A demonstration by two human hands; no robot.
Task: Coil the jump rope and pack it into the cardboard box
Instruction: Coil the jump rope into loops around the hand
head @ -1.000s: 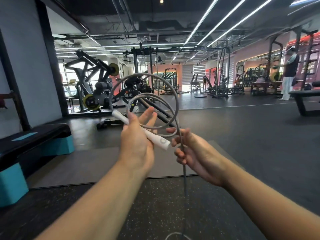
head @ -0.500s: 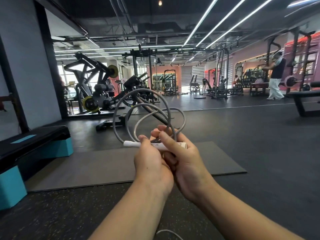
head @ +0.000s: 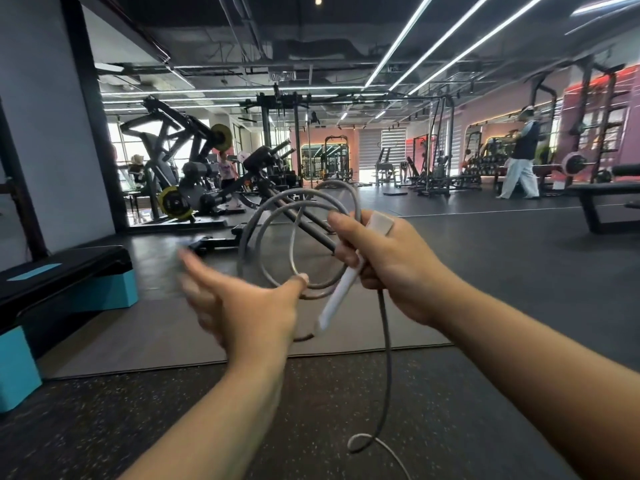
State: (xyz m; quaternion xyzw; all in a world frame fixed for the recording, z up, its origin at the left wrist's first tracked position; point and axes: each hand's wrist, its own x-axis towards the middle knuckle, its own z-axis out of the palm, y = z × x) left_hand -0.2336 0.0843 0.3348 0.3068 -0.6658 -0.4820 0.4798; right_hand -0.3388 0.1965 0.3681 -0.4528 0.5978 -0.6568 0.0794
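Above the gym floor [head: 485, 271]: right hand [head: 391, 268] clamps handle [head: 341, 289] and springy rope coils [head: 277, 216]; left hand [head: 242, 306] open, empty; gather the dangling tail [head: 386, 358].

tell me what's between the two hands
In the head view, the grey rope coils and the white handle sit between the left hand and right hand; the right grips them.

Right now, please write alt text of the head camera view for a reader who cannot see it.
A right hand grips a white handle and the grey jump rope coiled in loops, in a gym. The open left hand, blurred, is beside the coil, and loose rope hangs to the dark floor.
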